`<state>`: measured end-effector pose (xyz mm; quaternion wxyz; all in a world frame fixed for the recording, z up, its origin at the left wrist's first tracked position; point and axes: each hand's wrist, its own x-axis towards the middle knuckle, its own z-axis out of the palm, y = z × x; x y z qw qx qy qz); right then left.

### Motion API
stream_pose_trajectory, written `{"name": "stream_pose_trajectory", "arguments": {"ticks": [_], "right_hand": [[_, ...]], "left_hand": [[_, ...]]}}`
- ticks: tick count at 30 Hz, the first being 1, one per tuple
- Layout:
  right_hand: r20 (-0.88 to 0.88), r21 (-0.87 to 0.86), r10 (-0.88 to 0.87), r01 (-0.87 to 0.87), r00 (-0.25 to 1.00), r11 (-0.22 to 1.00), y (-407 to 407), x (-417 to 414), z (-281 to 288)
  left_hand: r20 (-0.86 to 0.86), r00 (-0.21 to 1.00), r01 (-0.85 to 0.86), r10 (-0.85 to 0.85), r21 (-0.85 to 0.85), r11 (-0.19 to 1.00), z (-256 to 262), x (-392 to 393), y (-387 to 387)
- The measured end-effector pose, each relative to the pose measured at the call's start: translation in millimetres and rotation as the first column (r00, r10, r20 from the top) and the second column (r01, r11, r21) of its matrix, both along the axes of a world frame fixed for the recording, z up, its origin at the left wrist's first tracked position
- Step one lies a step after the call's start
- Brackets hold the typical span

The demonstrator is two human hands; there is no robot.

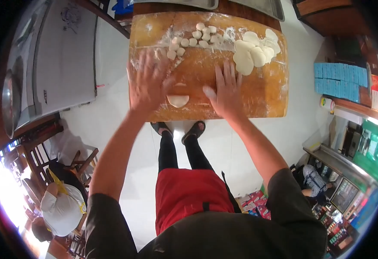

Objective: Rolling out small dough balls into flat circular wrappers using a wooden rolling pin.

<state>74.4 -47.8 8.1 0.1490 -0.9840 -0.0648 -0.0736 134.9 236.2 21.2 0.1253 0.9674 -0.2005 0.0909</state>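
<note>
My left hand, blurred, is spread palm down over the left of a floured wooden board. My right hand lies flat, thumb apart, just below a pile of overlapping flat dough wrappers. Between my hands is a dough disc, its middle hidden by a brown band that looks like a wooden rolling pin. The band's ends run towards my palms; no fingers are seen curled around it. Beyond my left fingertips sit several small dough pieces with loose flour around them.
Metal trays stand beyond the board's far edge. A white chest-like appliance is at left, and blue packs sit on a shelf at right. One person is at lower left, another at lower right.
</note>
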Motion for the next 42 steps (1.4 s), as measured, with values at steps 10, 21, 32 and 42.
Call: {"name": "stream_pose_trajectory", "arguments": {"ticks": [10,21,32,42], "right_hand": [[0.002,-0.003,0.041,-0.041,0.999,0.999,18,14,1],[-0.045,0.067,0.159,-0.156,0.986,0.985,78,-3,10],[-0.367,-0.047,-0.213,0.211,0.905,0.976,-29,42,61],[0.048,-0.102,0.047,-0.042,0.998,0.994,9,121,19]], "left_hand": [[0.023,0.998,-0.056,0.058,-0.080,0.995,-4,18,10],[-0.115,0.961,0.247,-0.251,-0.048,0.968,3,-71,21],[-0.234,0.956,0.093,-0.180,-0.341,0.935,6,-60,49],[-0.318,0.882,-0.470,0.348,-0.535,0.702,-23,-40,16]]}}
